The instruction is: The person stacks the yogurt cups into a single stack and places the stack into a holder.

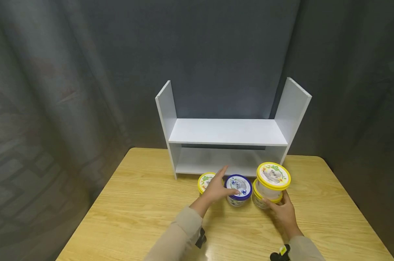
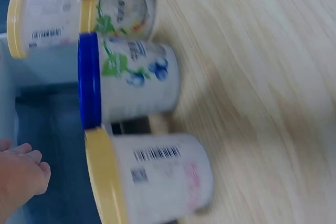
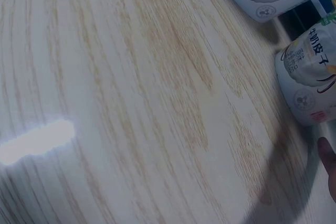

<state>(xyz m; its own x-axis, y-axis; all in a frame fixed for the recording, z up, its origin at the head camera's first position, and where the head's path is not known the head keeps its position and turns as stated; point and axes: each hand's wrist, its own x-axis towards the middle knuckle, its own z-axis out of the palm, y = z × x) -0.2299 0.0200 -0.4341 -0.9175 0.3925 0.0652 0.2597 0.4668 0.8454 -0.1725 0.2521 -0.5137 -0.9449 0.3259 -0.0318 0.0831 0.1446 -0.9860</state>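
Note:
My left hand (image 1: pixel 216 188) hovers over a yellow-lidded tub (image 1: pixel 205 181) and a blue-lidded tub (image 1: pixel 237 201), its thumb extended across the blue lid in the head view. A gap separates its fingers (image 2: pixel 31 163) from the lids in the left wrist view. My right hand (image 1: pixel 283 212) has thumb and fingers on either side of a stack of two yellow-lidded tubs, gripping around the lower tub (image 1: pixel 259 201). Its thumb lies near the seam under the upper tub (image 1: pixel 273 177). The blue-lidded tub (image 2: pixel 139 82) shows blueberry pictures.
Behind the tubs stands a white two-level shelf (image 1: pixel 227 131) with upright side panels. Everything rests on a light wooden table (image 1: pixel 145 203). Dark grey curtains (image 1: pixel 223 54) hang around the back and sides.

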